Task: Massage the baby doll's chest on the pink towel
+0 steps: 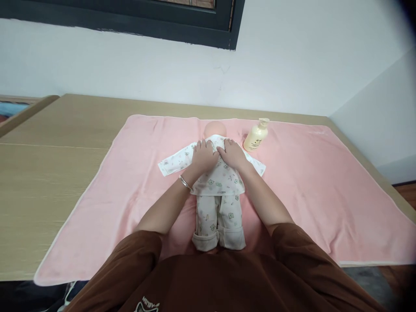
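Observation:
A baby doll (215,128) lies on a pink blanket (136,173), its head toward the wall. It wears a white printed long-sleeved top (217,182) and matching trousers (230,216) with turned-up cuffs. My left hand (204,155) rests flat on the upper left of the top, fingers extended. On the upper right, my right hand (232,154) lies flat too, its thumb close to the left one. Both sleeves spread out sideways. The palms cover part of the doll's upper body.
A cream pump bottle (256,135) stands on the blanket, right of the doll's head. Beneath the blanket is a wooden table (48,182), with a white wall (146,65) behind it. A dark window frame (182,26) is set in the wall.

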`<state>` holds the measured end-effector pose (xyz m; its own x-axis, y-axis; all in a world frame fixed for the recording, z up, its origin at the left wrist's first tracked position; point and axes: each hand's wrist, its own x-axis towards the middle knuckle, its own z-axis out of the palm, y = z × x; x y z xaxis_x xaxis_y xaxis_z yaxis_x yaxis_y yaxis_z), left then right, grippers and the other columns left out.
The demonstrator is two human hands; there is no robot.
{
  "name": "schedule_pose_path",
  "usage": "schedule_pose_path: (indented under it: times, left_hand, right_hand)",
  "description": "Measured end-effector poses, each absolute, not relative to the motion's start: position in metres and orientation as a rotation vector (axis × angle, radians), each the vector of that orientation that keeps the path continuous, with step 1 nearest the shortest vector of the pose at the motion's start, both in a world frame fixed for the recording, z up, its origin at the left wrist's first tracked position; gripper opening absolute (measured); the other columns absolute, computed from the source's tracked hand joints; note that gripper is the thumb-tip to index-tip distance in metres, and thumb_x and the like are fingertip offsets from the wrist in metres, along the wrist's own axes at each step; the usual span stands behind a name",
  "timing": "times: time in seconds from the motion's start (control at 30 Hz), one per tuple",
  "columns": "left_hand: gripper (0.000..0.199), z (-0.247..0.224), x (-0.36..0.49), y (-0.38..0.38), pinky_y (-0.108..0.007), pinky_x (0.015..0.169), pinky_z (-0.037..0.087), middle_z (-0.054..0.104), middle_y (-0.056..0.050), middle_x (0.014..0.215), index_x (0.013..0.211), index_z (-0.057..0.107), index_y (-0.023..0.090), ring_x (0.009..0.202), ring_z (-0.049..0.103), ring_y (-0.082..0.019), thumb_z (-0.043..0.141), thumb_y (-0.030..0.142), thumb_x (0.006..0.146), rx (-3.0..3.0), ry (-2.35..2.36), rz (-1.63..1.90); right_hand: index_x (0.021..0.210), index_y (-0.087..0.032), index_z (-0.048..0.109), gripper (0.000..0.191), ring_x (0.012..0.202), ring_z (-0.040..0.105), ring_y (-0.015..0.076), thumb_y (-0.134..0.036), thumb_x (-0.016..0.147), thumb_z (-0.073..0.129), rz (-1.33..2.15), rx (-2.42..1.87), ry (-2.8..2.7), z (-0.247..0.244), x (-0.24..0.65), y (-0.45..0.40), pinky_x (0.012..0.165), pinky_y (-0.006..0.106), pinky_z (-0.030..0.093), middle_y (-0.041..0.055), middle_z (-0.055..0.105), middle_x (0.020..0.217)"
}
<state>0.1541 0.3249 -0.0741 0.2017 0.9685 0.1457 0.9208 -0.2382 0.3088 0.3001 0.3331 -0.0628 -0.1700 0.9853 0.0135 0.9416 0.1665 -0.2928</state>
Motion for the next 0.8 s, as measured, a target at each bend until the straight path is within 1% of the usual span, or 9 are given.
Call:
schedule_pose_path:
  times: [0.1,0.17,0.27,0.43,0.57,0.63,0.73,0.8]
  left_hand:
    - [0.042,-0.072,0.142,0.342,-0.051,0.113,0.044,0.063,-0.024,0.140,0.129,0.058,0.008,0.134,0.056,-0.037,0.043,0.031,0.096,2.249,1.769,0.434]
    - [0.038,-0.071,0.136,0.349,-0.047,0.108,0.047,0.068,-0.022,0.130,0.121,0.062,0.010,0.124,0.062,-0.035,0.040,0.030,0.097,2.250,1.723,0.434]
    - [0.038,-0.071,0.134,0.351,-0.044,0.104,0.049,0.072,-0.021,0.121,0.116,0.064,0.010,0.117,0.066,-0.033,0.034,0.027,0.099,2.244,1.725,0.467]
    - [0.042,-0.071,0.138,0.346,-0.045,0.106,0.047,0.071,-0.022,0.127,0.122,0.063,0.006,0.120,0.065,-0.034,0.033,0.025,0.101,2.251,1.764,0.479]
    - [0.045,-0.073,0.144,0.343,-0.046,0.112,0.043,0.068,-0.023,0.133,0.130,0.061,0.004,0.127,0.062,-0.034,0.032,0.025,0.102,2.241,1.841,0.490]
    - [0.045,-0.076,0.146,0.343,-0.048,0.112,0.043,0.068,-0.024,0.132,0.132,0.060,0.005,0.127,0.061,-0.035,0.033,0.026,0.102,2.243,1.878,0.514]
    - [0.044,-0.083,0.148,0.342,-0.051,0.112,0.042,0.069,-0.023,0.130,0.131,0.059,0.006,0.126,0.061,-0.036,0.033,0.028,0.103,2.244,1.895,0.597]
    - [0.042,-0.088,0.148,0.341,-0.052,0.112,0.041,0.069,-0.022,0.128,0.128,0.061,0.009,0.125,0.060,-0.037,0.033,0.029,0.103,2.230,1.891,0.663]
  right_hand:
    - [0.157,0.005,0.037,0.064,0.152,0.037,0.0380,-0.036,0.108,0.029,0.217,-1.919,-2.286,-0.060,0.292,0.326,0.126,0.047,0.027,0.0255,0.042,0.162]
    - [0.157,0.005,0.036,0.063,0.150,0.040,0.0385,-0.033,0.107,0.031,0.146,-1.908,-2.326,-0.057,0.288,0.319,0.125,0.048,0.029,0.0262,0.044,0.160]
    - [0.156,0.007,0.036,0.062,0.146,0.046,0.0384,-0.028,0.106,0.032,0.078,-1.882,-2.386,-0.050,0.282,0.306,0.121,0.047,0.035,0.0280,0.049,0.156]
    - [0.154,0.006,0.038,0.059,0.142,0.049,0.0373,-0.025,0.105,0.033,0.077,-1.888,-2.430,-0.041,0.280,0.296,0.116,0.045,0.041,0.0277,0.052,0.153]
    - [0.144,0.002,0.051,0.052,0.134,0.055,0.0365,-0.026,0.104,0.034,0.153,-1.854,-2.386,-0.046,0.283,0.306,0.110,0.044,0.047,0.0255,0.061,0.143]
    - [0.144,0.003,0.050,0.054,0.139,0.052,0.0369,-0.029,0.105,0.034,0.182,-1.860,-2.331,-0.052,0.285,0.313,0.115,0.045,0.043,0.0265,0.057,0.147]
    - [0.152,0.006,0.041,0.063,0.151,0.039,0.0380,-0.035,0.106,0.035,0.193,-1.875,-2.265,-0.062,0.286,0.321,0.126,0.046,0.029,0.0282,0.044,0.159]
    - [0.155,0.006,0.039,0.065,0.153,0.036,0.0378,-0.038,0.106,0.035,0.219,-1.866,-2.246,-0.066,0.288,0.325,0.128,0.046,0.026,0.0278,0.041,0.162]
